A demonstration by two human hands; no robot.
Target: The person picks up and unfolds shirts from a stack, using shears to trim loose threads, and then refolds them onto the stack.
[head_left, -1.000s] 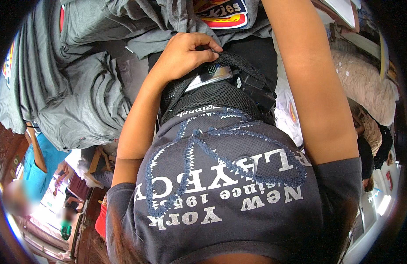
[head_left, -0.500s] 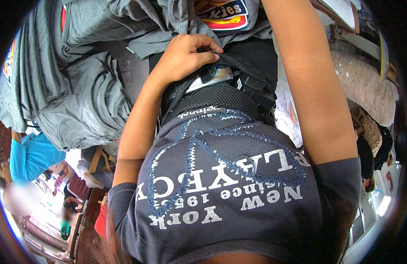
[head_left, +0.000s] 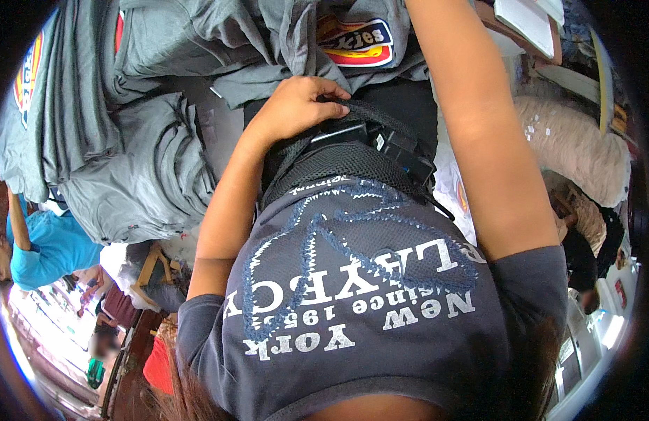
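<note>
Left hand [head_left: 293, 114]: grip clamped, thumb and forefinger together on the upper edge of a black mesh bag [head_left: 338, 165]. Right hand: beyond the view; state of its grip cannot be told.

Layout, left to right: a co-worker in blue [head_left: 54, 245], low at the far side; grey shirts [head_left: 138, 168], heaped beside the left forearm; the bag, against the front of the person's dark shirt [head_left: 401, 351] at the waist, with dark boxes [head_left: 403, 151] inside; the right arm [head_left: 471, 98], extended toward the top; a beige bundle [head_left: 570, 140] beyond it.

Change: bag and shirts sit slightly lower in view, and less of a flat case [head_left: 338, 133] inside the bag shows. Effect: the left hand's hold is unaltered.

Bag orientation: long axis across the body, dipping toward the right; mouth upward.
</note>
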